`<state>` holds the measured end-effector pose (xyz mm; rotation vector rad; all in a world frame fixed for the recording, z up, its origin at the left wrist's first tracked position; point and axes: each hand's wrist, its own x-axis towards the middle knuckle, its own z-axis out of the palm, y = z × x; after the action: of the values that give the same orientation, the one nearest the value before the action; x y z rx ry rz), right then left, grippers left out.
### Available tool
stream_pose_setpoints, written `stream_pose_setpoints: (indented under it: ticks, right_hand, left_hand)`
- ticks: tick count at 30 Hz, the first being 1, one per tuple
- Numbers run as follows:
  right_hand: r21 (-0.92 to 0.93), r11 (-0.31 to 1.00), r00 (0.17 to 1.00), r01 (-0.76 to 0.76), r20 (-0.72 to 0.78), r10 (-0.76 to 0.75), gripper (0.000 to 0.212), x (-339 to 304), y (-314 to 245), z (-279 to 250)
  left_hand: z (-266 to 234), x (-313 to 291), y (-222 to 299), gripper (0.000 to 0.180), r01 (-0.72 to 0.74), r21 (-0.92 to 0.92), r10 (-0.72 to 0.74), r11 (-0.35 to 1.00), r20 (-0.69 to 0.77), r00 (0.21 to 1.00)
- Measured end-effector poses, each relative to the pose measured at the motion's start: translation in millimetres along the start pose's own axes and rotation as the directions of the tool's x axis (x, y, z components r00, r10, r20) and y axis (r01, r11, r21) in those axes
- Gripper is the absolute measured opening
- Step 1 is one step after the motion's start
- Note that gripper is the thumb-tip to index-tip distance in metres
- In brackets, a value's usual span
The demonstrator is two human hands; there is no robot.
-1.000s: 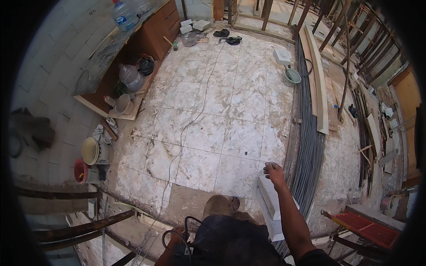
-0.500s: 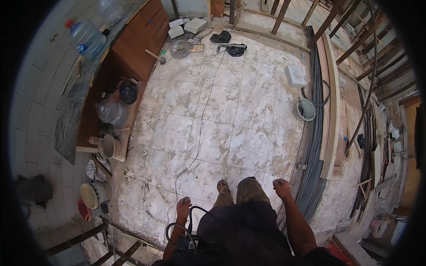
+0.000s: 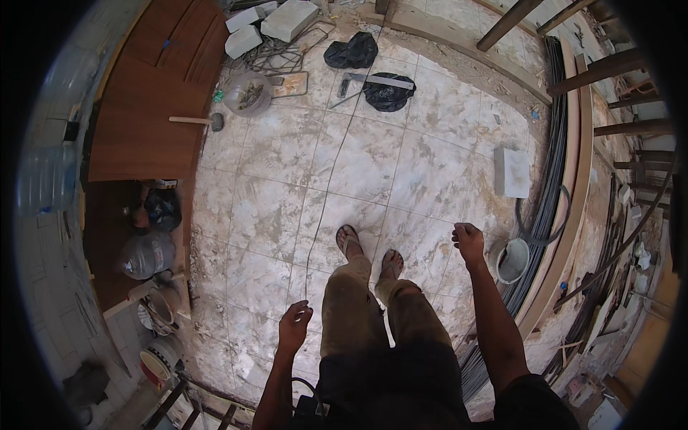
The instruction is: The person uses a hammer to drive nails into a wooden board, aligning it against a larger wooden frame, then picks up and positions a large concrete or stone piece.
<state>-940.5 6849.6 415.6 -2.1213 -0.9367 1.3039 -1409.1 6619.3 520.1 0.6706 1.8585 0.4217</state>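
Observation:
My left hand hangs beside my left thigh, its fingers loosely curled and nothing seen in it. Past its fingertips a thin dark cable runs along the tiled floor; hand and cable look apart. My right hand is held out ahead on the right, fingers bent inward and also bare. Nearest to it is a light bucket, standing by a long bundle of dark steel rods. Beyond the bucket a white block rests on the tiles.
Ahead lie black plastic bags, a clear tub, pale blocks and a mallet. A brown wooden cabinet lines the left, with large bottles and buckets. Timber planks and upright posts border the right.
I have moved forward across the floor; the bags, blocks and bucket appear nearer. Both my feet now show. My right hand appears higher and farther out in view. Neither hand has picked anything up.

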Motion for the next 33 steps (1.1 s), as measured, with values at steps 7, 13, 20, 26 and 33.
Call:
stream_pose_setpoints:
  ticks: [7,13,20,26,33]
  right_hand:
    - [-0.093,0.959,0.939,0.269,0.245,-0.24,0.036,313,-224,166]
    - [-0.672,0.427,0.789,0.605,0.436,-0.432,0.026,554,-195,286]
    - [-0.674,-0.006,0.532,0.739,0.589,-0.608,0.037,640,-145,336]
    - [-0.56,-0.028,0.492,0.828,0.75,-0.442,0.03,667,-157,320]
    - [-0.509,-0.085,0.417,0.857,0.78,-0.466,0.02,676,-157,322]
  left_hand:
    - [48,257,245,0.038,-0.013,-0.29,0.046,0.957,0.11,0.993]
    - [159,408,350,0.035,-0.197,-0.08,0.212,0.977,0.33,0.92]
    - [152,461,392,0.033,0.164,-0.083,-0.121,0.983,0.382,0.916]
    - [183,478,385,0.031,0.2,-0.049,-0.18,0.979,0.266,0.947]
    - [219,486,380,0.033,0.176,-0.106,-0.132,0.979,0.329,0.935]
